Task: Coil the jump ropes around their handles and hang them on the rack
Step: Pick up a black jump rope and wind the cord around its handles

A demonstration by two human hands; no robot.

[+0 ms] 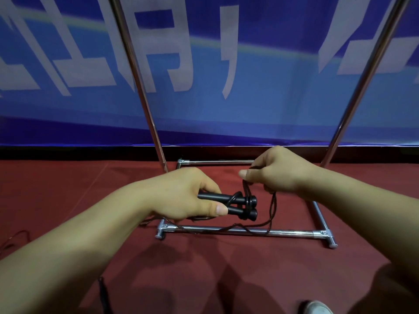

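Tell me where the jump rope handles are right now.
In the head view, the handles sit centre frame, side by side in the left hand, above the rack base bar.

We cannot see the near ends of the two black handles (235, 203); the left hand (186, 196) covers them. The rope (273, 207) vanishes inside the right hand (277, 172), so its path through the fingers is hidden from us. We lose both uprights of the rack (247, 232) at the top edge. The white letters on the blue banner (204, 109) are cut off, and we cannot read them. A pale shoe (317, 308) is cropped at the bottom edge. A thin cord (15, 237) runs off the left edge.
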